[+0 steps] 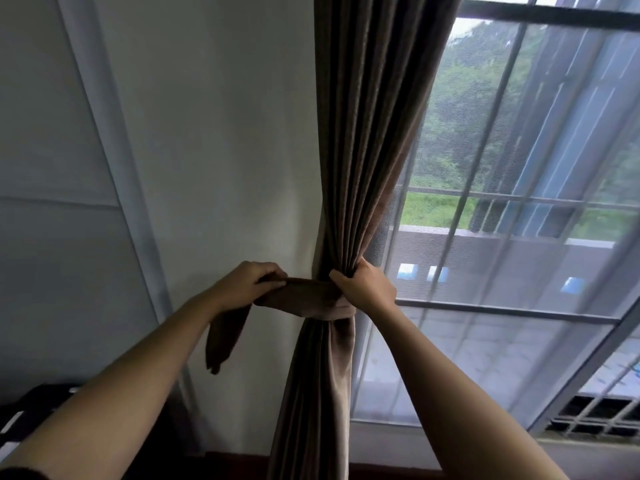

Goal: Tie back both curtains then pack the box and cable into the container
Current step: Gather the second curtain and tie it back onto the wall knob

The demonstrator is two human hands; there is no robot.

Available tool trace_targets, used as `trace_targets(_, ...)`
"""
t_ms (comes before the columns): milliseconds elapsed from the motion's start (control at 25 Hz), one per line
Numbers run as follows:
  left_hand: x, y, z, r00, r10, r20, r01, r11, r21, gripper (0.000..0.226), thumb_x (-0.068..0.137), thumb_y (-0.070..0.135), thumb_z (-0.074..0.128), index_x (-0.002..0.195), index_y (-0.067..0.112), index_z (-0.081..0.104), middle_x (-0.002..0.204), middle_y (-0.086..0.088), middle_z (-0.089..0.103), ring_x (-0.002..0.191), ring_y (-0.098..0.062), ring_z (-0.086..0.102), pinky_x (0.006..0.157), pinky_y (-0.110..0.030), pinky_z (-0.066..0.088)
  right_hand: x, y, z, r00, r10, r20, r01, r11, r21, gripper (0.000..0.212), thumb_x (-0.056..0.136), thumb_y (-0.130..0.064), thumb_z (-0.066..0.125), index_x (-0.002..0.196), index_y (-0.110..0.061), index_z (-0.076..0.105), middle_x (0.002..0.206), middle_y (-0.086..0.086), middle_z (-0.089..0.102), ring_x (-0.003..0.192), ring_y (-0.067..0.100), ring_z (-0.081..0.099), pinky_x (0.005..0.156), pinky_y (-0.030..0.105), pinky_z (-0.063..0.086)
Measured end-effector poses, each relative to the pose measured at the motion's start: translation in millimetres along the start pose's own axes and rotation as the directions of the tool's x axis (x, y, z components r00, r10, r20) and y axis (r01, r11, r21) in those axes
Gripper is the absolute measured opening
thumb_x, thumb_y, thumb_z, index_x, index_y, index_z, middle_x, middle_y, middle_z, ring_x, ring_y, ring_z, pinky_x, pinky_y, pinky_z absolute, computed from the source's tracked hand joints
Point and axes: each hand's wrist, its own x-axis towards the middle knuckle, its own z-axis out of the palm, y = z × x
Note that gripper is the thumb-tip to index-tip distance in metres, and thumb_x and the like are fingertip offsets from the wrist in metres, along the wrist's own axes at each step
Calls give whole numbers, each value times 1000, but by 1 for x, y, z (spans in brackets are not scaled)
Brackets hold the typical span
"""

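Here curtain (349, 188) bunched btwn hands: left (242, 284) pulls tieback (304, 296), right (367, 289) grips folds.

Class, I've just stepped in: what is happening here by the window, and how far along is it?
A person is tying back a brown curtain beside the window. The right hand grips the gathered folds at the point where the curtain is bunched. The left hand holds a matching fabric tie-back band that is wrapped around the curtain, with its loose end hanging below the left wrist. The band is not yet fastened. No second curtain, box, cable or container is in view.
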Motion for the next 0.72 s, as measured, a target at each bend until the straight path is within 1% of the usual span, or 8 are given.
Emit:
trace_targets(160,8,-14,-3,999,-38,2,38,993,116,16,94,20,53,96,32,63,88,16,62,81,4,57,73,-18,40,-1,-3,6,999,-24,20,23,997,68,51,77,-54,52,119,-25,51,113,10,64,105,35,57,85,42,48)
trace_targets(240,25,-16,16,978,11,-207,65,931,359,18,92,19,55,103,23,69,96,2,62,92,-16,55,76,-31,40,-5,-3,11,1000,-28,-1,28,992,120,52,75,-55,52,115,-23,53,109,10,65,103,35,58,84,43,50)
trace_targets(320,41,-2,39,929,14,-370,158,889,430,17,86,17,60,97,19,71,92,-8,58,90,-28,54,70,-32,37,-13,-4,13,998,-46,-30,52,977,208,47,79,-48,57,116,-20,55,108,11,66,102,33,59,82,38,49)
trace_targets(400,51,18,67,920,-69,-385,192,937,291,14,84,15,58,91,12,69,85,-11,62,83,-31,60,65,-31,42,-19,-3,16,998,-41,-45,54,937,346,40,81,-41,62,115,-22,56,104,9,69,99,29,62,82,36,50)
trace_targets(480,53,37,89,856,-249,-453,232,968,-94,13,88,12,51,91,6,62,85,-14,67,81,-32,64,69,-34,50,-25,8,24,998,-68,-10,64,864,500,39,78,-35,68,114,-29,54,100,2,70,95,19,65,86,37,52)
trace_targets(560,51,47,100,739,-544,-399,273,782,-560,5,92,9,45,95,6,47,92,-14,63,85,-27,60,71,-32,47,-34,27,36,990,-129,53,57,720,691,54,78,-18,67,126,-31,48,111,-3,67,100,10,64,88,26,52)
trace_targets(600,48,49,103,722,-600,-344,279,707,-650,8,91,10,48,97,8,44,96,-11,61,87,-23,58,71,-28,45,-38,37,41,989,-133,68,34,644,764,59,80,-5,61,132,-27,43,119,-2,62,105,7,62,88,20,51)
trace_targets(720,41,46,107,855,-475,-210,193,666,-720,25,88,13,53,111,22,51,112,0,61,103,-15,58,87,-27,47,-36,56,47,988,-145,55,45,607,793,56,82,19,43,127,-14,50,117,-1,61,110,8,58,90,17,48)
